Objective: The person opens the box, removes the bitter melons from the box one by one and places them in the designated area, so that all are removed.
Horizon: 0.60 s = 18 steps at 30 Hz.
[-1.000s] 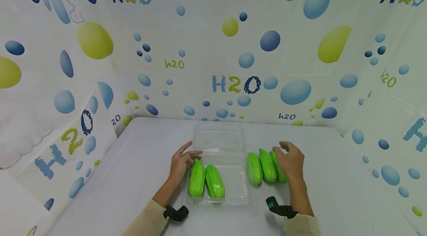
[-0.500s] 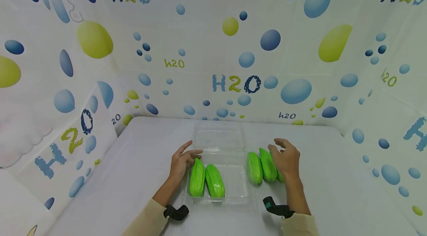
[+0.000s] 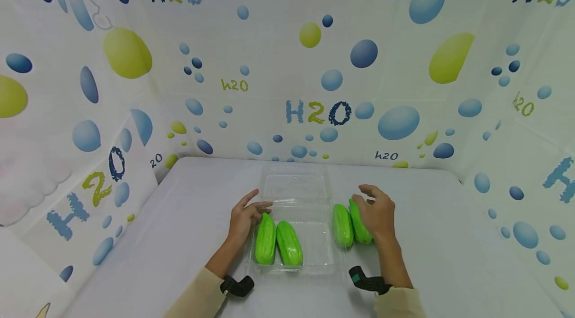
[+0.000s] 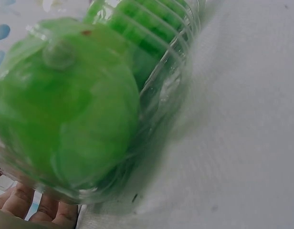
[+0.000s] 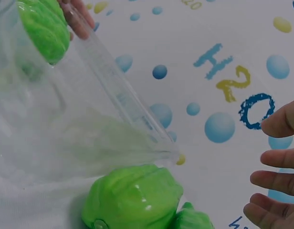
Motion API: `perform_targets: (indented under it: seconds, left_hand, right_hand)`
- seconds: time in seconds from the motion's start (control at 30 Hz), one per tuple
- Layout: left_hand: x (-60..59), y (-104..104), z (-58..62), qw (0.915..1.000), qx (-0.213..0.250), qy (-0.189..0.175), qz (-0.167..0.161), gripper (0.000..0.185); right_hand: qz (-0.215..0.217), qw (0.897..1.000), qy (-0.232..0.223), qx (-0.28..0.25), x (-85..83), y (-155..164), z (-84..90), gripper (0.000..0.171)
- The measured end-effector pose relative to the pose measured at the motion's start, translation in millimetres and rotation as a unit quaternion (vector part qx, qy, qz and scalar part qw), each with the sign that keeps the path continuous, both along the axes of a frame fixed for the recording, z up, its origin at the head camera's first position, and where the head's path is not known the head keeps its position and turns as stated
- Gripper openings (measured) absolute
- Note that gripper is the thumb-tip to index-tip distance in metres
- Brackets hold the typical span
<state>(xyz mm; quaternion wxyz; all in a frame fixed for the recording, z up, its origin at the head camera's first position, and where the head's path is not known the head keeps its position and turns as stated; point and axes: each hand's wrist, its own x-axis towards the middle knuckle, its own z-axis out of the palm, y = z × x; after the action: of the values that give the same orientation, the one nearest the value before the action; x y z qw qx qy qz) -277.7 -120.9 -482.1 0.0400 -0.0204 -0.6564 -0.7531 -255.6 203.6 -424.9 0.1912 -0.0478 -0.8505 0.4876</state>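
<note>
A clear plastic clamshell box [image 3: 316, 245] lies with its lid [image 3: 294, 185] folded back. Inside its left half are two long, ridged green vegetables [image 3: 266, 240], side by side. My left hand [image 3: 242, 220] rests along the box's left side, fingers loosely extended near the vegetable's tip; whether it presses the box cannot be told. To the right of the box lie more such green vegetables [image 3: 343, 225], one partly behind my right hand [image 3: 378, 212]. That hand hovers over them, and the right wrist view shows its fingers [image 5: 276, 181] spread, holding nothing.
White cloth covers the table [image 3: 188, 213]. A curtain [image 3: 269, 58] printed with bubbles and H2O letters stands behind and at both sides. Dark wrist cameras [image 3: 237, 286] are strapped near both sleeves.
My right hand has moved left across the vegetables, hiding the rightmost one seen earlier. My left hand and the box have stayed put.
</note>
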Motion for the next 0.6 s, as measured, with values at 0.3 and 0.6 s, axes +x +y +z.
perform_targets:
  seconds: [0.3, 0.6]
  left_hand:
    - [-0.5, 0, -1.6, 0.9998, -0.017, 0.003, 0.007, 0.07]
    - [-0.4, 1, -2.7, 0.9995, -0.03, -0.001, 0.011, 0.072]
  right_hand:
    - [0.012, 1.0, -0.008, 0.009, 1.1, -8, 3.1, 0.035]
    - [0.028, 1.0, 0.006, 0.008, 1.3, -19, 1.0, 0.035]
